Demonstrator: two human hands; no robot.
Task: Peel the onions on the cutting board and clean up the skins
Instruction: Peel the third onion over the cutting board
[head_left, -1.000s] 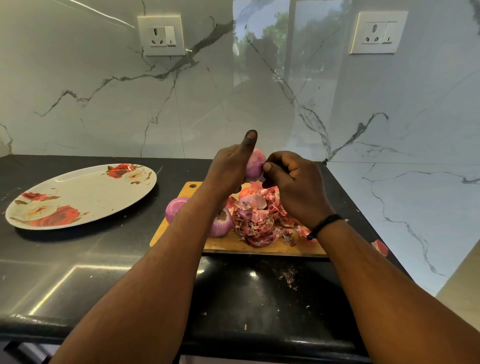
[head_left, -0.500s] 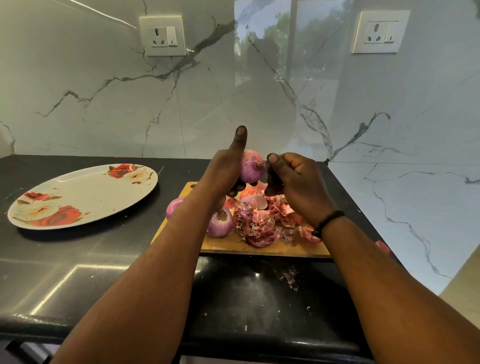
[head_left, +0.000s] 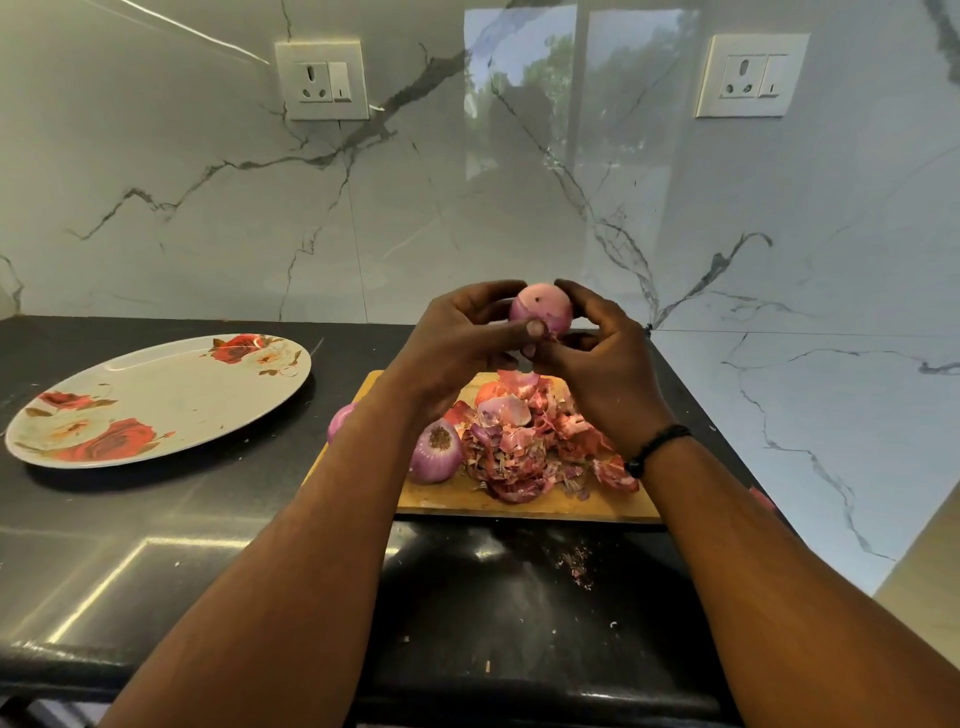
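Observation:
A pink, mostly bare onion (head_left: 543, 306) is held up above the wooden cutting board (head_left: 519, 503), between both hands. My left hand (head_left: 462, 338) grips its left side with fingers over the top and thumb across the front. From the right, my right hand (head_left: 597, 353) curls round it, pinching at its lower edge. On the board lie a peeled onion (head_left: 436, 451), a second onion (head_left: 340, 421) half hidden behind my left forearm, and a heap of red skins (head_left: 530, 441).
A floral oval plate (head_left: 156, 400) sits on the black counter (head_left: 156, 545) to the left of the board. Skin crumbs (head_left: 576, 564) lie in front of the board, and one piece (head_left: 761, 499) by the right wall. Marble walls stand close behind and right.
The onion has turned in my hands and risen slightly. My left thumb, which pointed straight up, now lies across the onion's front, and my right hand has opened from a fist to cup it.

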